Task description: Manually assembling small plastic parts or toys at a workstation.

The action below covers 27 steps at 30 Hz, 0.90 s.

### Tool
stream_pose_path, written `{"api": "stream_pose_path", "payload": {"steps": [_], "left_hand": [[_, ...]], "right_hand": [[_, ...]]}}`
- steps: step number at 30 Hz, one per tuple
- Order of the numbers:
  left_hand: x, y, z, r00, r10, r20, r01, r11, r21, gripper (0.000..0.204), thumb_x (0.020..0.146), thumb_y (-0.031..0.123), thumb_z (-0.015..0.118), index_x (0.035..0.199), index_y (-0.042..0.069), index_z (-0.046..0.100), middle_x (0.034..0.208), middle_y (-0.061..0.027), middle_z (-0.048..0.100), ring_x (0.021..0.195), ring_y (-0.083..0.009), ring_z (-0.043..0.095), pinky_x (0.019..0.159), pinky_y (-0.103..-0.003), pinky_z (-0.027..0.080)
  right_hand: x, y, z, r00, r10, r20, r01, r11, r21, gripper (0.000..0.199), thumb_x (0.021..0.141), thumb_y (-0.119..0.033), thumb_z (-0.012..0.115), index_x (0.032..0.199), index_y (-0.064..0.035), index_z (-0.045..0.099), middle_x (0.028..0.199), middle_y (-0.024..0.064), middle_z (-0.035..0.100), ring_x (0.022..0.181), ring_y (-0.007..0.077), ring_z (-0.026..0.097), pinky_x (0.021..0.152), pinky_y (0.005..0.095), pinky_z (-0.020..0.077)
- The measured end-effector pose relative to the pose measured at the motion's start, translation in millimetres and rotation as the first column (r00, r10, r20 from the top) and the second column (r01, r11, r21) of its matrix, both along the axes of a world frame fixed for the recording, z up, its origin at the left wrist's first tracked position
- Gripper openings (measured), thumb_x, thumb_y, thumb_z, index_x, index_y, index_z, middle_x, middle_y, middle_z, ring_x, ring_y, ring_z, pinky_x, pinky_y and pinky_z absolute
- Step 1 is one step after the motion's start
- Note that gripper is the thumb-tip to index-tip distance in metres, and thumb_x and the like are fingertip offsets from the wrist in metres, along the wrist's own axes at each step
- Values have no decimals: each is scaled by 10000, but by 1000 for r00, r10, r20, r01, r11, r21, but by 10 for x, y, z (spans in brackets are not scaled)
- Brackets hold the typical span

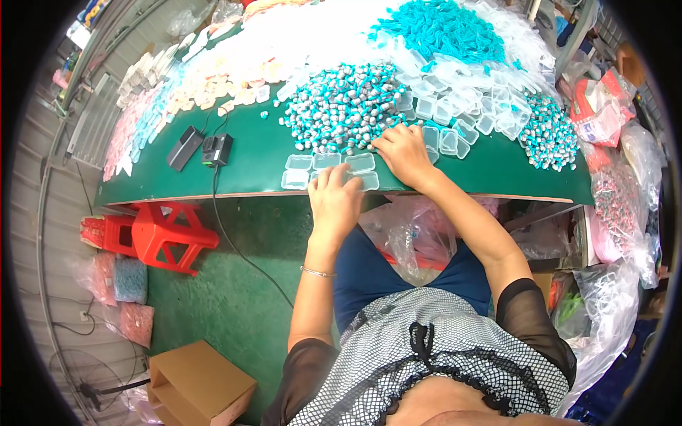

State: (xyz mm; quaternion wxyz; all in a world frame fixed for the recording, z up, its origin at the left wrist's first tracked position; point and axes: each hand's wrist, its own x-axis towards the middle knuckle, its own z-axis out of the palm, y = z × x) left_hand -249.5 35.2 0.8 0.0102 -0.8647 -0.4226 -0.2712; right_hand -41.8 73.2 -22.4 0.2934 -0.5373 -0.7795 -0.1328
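Observation:
Small clear plastic boxes lie open in a group at the table's near edge. My left hand reaches over them, fingers bent and apart, the fingertips on or just above the boxes. Behind stands a heap of small grey-and-teal rolled pieces. My right hand is at the heap's right front edge, its fingers curled down. Whatever those fingers hold, if anything, is hidden. Just right of that hand lie more clear boxes, beside a wider pile of clear boxes.
A teal heap of thin strands lies at the back. A second grey-and-teal heap is at right. Two black devices with a cable sit at left, near pink, blue and cream pieces. Red stools and a cardboard box stand below.

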Motion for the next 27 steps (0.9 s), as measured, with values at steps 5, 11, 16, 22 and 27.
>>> {"api": "stream_pose_path", "payload": {"steps": [5, 11, 16, 22, 27], "left_hand": [[-56, 79, -35, 999, -14, 50, 15, 1000, -16, 186, 733, 148, 714, 913, 118, 679, 1211, -112, 590, 1144, -319, 518, 934, -475, 385], [-93, 72, -13, 999, 6, 38, -3, 996, -91, 329, 703, 198, 783, 1010, 117, 695, 1248, -95, 568, 1181, -313, 494, 970, -461, 367], [-61, 52, 12, 999, -7, 44, 10, 998, -63, 323, 706, 205, 775, 1002, 109, 686, 1268, -115, 554, 1203, -331, 473, 977, -478, 358], [82, 7, 63, 992, -69, 107, 71, 997, -19, 350, 716, 207, 773, 1038, 111, 673, 1246, -97, 560, 1200, -325, 479, 984, -472, 356], [231, -45, -15, 980, -148, 131, 153, 988, -24, 314, 719, 183, 753, 1004, 102, 648, 1211, -99, 565, 1190, -316, 483, 964, -493, 353]], "right_hand": [[2, -162, 167, 987, 94, -129, -85, 994, 70, 205, 790, -132, 678, 995, -139, 681, 939, 24, 628, 930, 230, 577, 824, 403, 395], [555, -624, 320, 986, 20, -165, -26, 999, -34, 216, 782, -143, 696, 993, -115, 660, 964, 48, 617, 952, 249, 565, 819, 402, 413], [519, -889, 208, 998, -35, -48, 33, 998, -55, 272, 762, -193, 725, 1007, -104, 649, 1008, 56, 608, 990, 263, 559, 878, 415, 392], [434, -849, 374, 996, -75, -47, 73, 996, -44, 437, 704, -283, 781, 1071, -97, 630, 1105, 54, 602, 1072, 245, 532, 906, 428, 363], [400, -855, 185, 999, -40, 28, 41, 998, -55, 471, 714, -268, 776, 1117, -81, 621, 1092, 69, 605, 1017, 251, 561, 903, 414, 381]]}}
